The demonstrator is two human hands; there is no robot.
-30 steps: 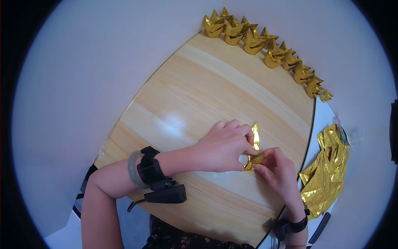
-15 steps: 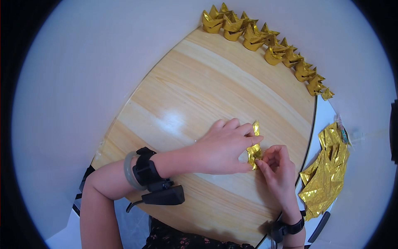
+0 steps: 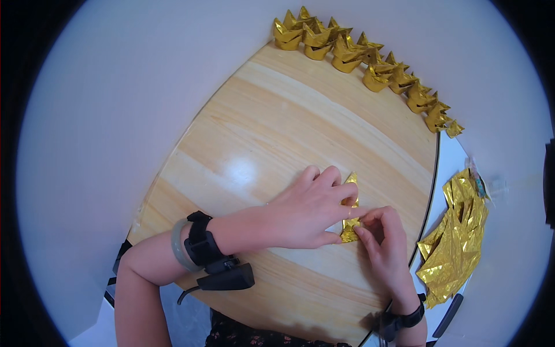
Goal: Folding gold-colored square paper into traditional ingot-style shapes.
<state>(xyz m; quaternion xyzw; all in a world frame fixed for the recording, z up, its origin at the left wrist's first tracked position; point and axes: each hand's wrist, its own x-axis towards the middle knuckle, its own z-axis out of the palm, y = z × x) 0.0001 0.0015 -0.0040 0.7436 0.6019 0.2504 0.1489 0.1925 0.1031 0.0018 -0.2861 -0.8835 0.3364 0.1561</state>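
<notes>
A narrow folded strip of gold foil paper lies on the wooden table, running away from me. My left hand reaches over it from the left, its curled fingers holding the strip down and its thumb beside the near end. Closed in a pinch, my right hand has thumb and index finger at the strip's right edge, low down. The left fingers cover part of the strip's middle.
Several folded gold paper boats line the table's far right edge. Right of the table, on a white surface, lies a pile of flat gold foil sheets. Black devices are strapped to both wrists, and pale walls stand around the table.
My left index finger has straightened a little toward my right hand, and its thumb has drawn slightly left. The strip's near end looks narrower and more folded over. The whole view has shifted slightly.
</notes>
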